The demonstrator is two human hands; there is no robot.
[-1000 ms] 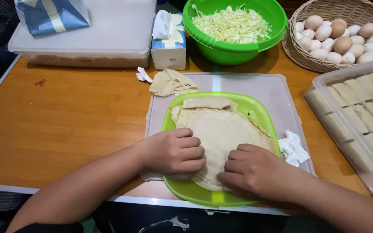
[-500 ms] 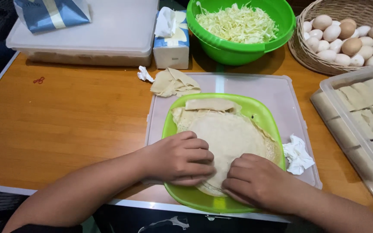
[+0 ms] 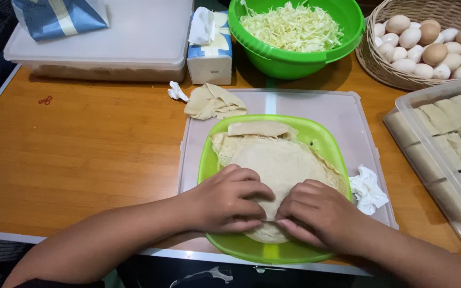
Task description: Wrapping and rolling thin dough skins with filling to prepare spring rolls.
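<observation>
A stack of thin pale round wrappers lies on a green plate that rests on a translucent plastic lid. My left hand and my right hand press side by side on the near edge of the top wrapper, fingertips meeting and pinching it. A folded strip of wrapper sits at the plate's far edge.
A green bowl of shredded cabbage, a basket of eggs, a tissue box and a closed plastic box stand at the back. A tray of rolled pieces is at right. Torn wrapper scraps and crumpled tissue lie nearby.
Both hands have drawn closer together at the near edge of the top wrapper, fingertips now meeting. The wrappers and plate stay in place.
</observation>
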